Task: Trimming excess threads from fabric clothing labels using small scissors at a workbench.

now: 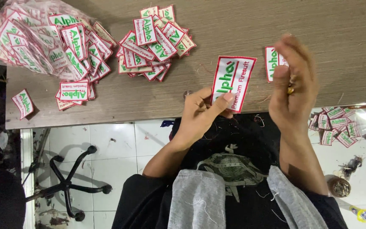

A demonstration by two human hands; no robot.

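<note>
The right hand (295, 85) is blurry, so its fingers smear together. Something small and gold sits in its grip, too blurry to tell what it is. This hand covers part of a patch (272, 62) lying near the tabletop's (339, 38) near edge. The left hand's (202, 112) thumb hides the bottom corner of the white patch with the red border (233, 80). The clear bag (30, 38) at the far left corner of the tabletop is cut off by the picture's top edge, and the patches inside look foggy. The small round pot (339, 186) on the floor holds bits too small to tell.
</note>
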